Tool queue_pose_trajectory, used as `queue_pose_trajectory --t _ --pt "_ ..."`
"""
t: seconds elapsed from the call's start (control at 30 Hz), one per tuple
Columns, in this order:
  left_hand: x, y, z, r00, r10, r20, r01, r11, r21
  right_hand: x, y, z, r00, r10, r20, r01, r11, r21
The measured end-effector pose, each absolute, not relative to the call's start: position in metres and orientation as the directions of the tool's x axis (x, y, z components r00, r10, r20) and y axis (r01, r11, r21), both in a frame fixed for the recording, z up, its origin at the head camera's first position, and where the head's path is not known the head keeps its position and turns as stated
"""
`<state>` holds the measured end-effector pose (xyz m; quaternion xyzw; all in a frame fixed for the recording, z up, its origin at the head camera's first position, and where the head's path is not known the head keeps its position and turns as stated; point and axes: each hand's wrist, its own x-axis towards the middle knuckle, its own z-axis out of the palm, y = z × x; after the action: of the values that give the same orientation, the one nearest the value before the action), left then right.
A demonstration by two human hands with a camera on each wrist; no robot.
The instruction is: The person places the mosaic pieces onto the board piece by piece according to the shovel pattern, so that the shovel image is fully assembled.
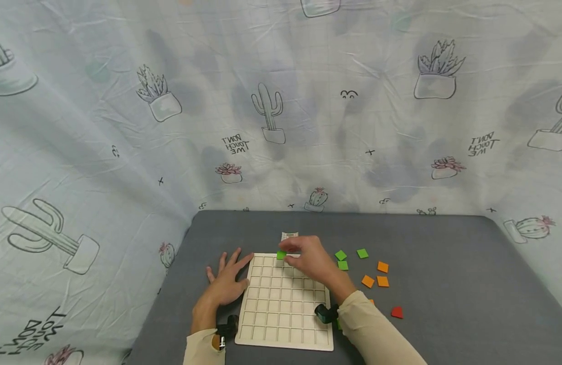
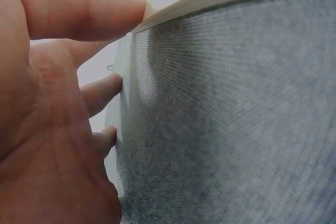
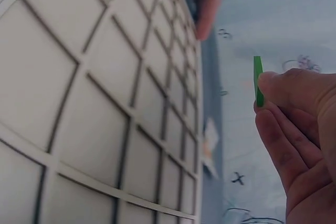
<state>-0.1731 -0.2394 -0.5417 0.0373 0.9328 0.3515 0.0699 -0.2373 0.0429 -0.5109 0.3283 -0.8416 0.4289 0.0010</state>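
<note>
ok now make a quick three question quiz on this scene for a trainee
1. Which hand pinches a thin green square tile?
2. True or false: the left hand touches the edge of the pale, wooden-looking gridded board.
3. On which side of the board, as the person sees it, does the small flat red piece lie? a) left b) right c) far side

Key: 1. the right hand; 2. true; 3. b

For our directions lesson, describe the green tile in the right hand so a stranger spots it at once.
A pale gridded board lies on the grey table. Near its far edge, the right hand pinches the green tile. It alone is held; other green tiles lie beside the board.
</note>
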Motion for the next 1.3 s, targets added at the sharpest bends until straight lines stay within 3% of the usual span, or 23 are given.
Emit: queue_pose_trajectory --t 0.27,0.93,1.3 --pt "-0.173 -0.241 -0.542 -0.988 0.112 -0.111 0.01 0.748 0.664 -0.248 0.03 -0.527 -0.791 -0.566 0.232 -0.516 0.412 -0.751" --pt "-0.174 -0.24 -0.538 -0.987 0.107 -0.118 0.001 0.744 0.668 -0.25 0.016 -0.535 -0.788 -0.587 0.186 -0.554 0.545 -0.629" --pt "-0.173 -0.24 -0.539 -0.988 0.105 -0.111 0.005 0.747 0.665 -0.246 0.017 -0.529 -0.774 -0.603 0.192 -0.579 0.552 -0.6"
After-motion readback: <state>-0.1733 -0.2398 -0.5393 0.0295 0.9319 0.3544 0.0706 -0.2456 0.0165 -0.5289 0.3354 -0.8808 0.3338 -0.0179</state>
